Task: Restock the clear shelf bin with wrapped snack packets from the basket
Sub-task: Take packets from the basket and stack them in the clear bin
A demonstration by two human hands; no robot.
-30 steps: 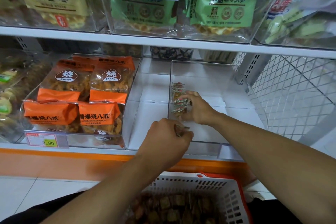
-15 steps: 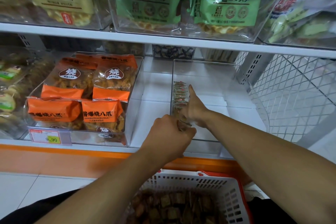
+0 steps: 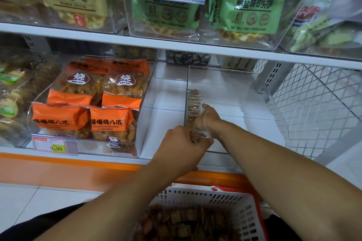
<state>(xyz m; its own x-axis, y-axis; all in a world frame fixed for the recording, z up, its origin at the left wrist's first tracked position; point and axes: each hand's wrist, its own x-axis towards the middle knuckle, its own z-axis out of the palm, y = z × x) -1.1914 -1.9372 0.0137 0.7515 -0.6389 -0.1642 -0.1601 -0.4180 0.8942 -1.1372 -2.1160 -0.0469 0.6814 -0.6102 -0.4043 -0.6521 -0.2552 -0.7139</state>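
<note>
The clear shelf bin (image 3: 225, 76) stands on the middle shelf, right of centre. A short row of wrapped snack packets (image 3: 194, 100) stands on edge along its left wall. My right hand (image 3: 208, 119) is inside the bin at the near end of that row, one digit straight along the packets and the other fingers curled round the nearest ones. My left hand (image 3: 182, 146) hovers at the bin's front left corner, touching the right hand, and grips a few packets. The white basket (image 3: 225, 199) with a red rim sits below, holding several brown packets (image 3: 188, 221).
A clear bin of orange snack bags (image 3: 109, 121) with a 9.90 price tag (image 3: 52, 146) stands to the left. A wire mesh panel (image 3: 317, 107) closes the right side. The upper shelf edge (image 3: 176, 42) carries bins of green and yellow bags.
My right hand has slid back along the row towards the bin's front. My left hand has risen slightly and now meets it. The view has moved a little closer.
</note>
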